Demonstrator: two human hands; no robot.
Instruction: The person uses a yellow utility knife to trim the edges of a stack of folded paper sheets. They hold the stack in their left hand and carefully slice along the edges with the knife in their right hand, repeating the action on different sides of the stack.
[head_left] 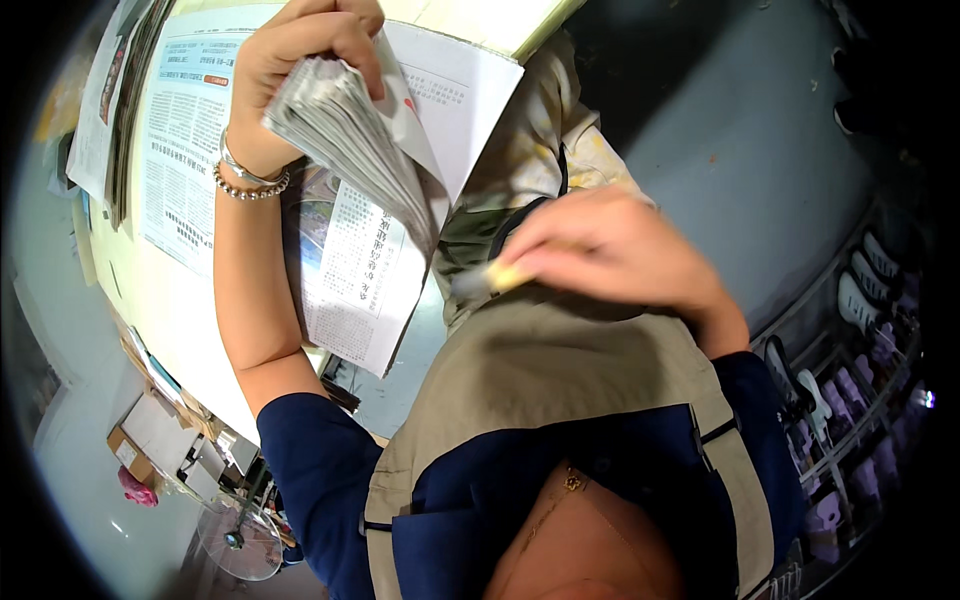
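My left hand, with bracelets at the wrist, is closed round a thick bundle of folded newspaper sheets. The bundle's edges fan downward over the table's edge. Beneath it a printed newspaper page with a picture hangs partly past the edge, and another newspaper page lies flat on the pale table. Over my lap, right of the paper, my right hand is blurred by motion. Its fingers pinch a small yellow tool with a grey end; blur hides its exact kind.
More stacked paper lies at the table's far left. A rack with shoes and purple foot-shaped forms stands at the right. At lower left are a fan and a cardboard box. My apron covers my front.
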